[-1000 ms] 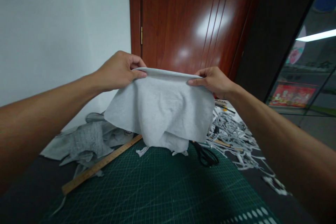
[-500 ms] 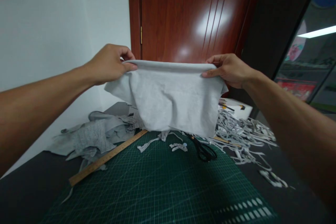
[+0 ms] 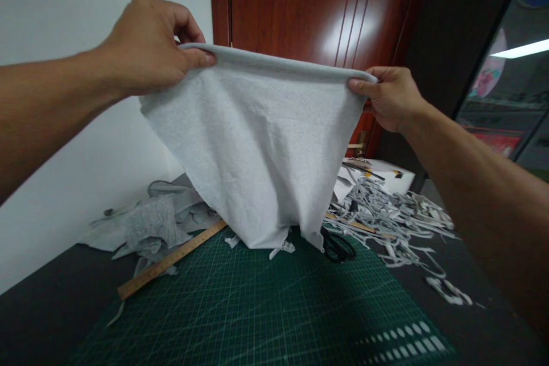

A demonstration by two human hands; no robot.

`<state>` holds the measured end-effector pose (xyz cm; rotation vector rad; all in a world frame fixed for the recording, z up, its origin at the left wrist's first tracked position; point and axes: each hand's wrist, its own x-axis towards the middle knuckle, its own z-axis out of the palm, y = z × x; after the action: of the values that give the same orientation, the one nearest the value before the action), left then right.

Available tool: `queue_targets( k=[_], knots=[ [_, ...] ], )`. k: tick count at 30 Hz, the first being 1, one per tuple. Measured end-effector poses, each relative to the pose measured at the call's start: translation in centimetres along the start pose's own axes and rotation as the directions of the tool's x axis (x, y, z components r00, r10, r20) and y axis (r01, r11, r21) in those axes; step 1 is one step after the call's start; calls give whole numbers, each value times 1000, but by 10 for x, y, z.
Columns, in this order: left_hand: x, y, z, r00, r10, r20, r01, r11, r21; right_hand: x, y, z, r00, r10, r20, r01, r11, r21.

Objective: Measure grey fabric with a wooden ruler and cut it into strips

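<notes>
A light grey piece of fabric hangs stretched between my two hands, its top edge taut and slanting down to the right. My left hand pinches the upper left part of that edge between thumb and fingers. At the upper right corner, my right hand grips the fabric the same way, a little lower than the left. The cloth's lower end reaches down to the green cutting mat. Partly behind its lower right tip lie scissors with black handles, their blades hidden.
A wooden ruler lies along the mat's left side, beside a heap of grey cloth. Many fabric strips are piled at the right, near a white box. Small scraps lie on the mat. Behind stands a brown door.
Both hands have risen, the left more, and have moved apart. The fabric is now spread wider and hangs longer, tilted down to the right.
</notes>
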<state>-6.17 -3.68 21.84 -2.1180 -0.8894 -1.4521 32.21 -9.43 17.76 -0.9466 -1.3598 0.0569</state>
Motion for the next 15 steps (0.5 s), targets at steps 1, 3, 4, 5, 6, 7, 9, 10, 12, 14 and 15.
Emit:
queue_targets(
  k=[1, 3, 4, 5, 6, 7, 9, 10, 12, 14, 15],
  knots=[
    [3, -3, -2, 1000, 9, 20, -9, 1000, 22, 4, 0, -1, 998, -21, -52, 20, 1000, -22],
    [8, -8, -5, 997, 3, 82, -9, 997, 73, 11, 2, -5, 987, -58, -150, 48, 996, -70],
    [10, -10, -6, 994, -15, 112, 4, 996, 95, 15, 4, -7, 979, -71, -192, 55, 994, -91],
    [11, -12, -6, 990, -41, 133, 26, 994, 108, 17, 5, -10, 970, -81, -228, 57, 993, -107],
    [12, -14, -5, 987, -74, 144, 59, 992, 110, 19, 7, -14, 962, -86, -258, 57, 991, -117],
    [11, -15, -3, 983, -122, 141, 109, 989, 97, 21, 8, -17, 956, -87, -281, 55, 991, -121],
    [9, -16, 3, 965, -232, 120, 228, 973, 45, 22, 11, -23, 950, -76, -303, 45, 993, -107],
    [8, -17, 7, 954, -283, 103, 283, 959, 13, 22, 13, -25, 950, -66, -305, 40, 995, -92],
    [6, -20, 13, 929, -365, 55, 367, 929, -33, 24, 16, -28, 954, -45, -295, 32, 998, -51],
    [8, -21, 13, 914, -405, -13, 403, 913, -63, 28, 21, -27, 962, -35, -271, 36, 999, -1],
    [10, -21, 10, 907, -417, -53, 413, 908, -74, 32, 23, -26, 968, -44, -246, 52, 998, 29]
  ],
)
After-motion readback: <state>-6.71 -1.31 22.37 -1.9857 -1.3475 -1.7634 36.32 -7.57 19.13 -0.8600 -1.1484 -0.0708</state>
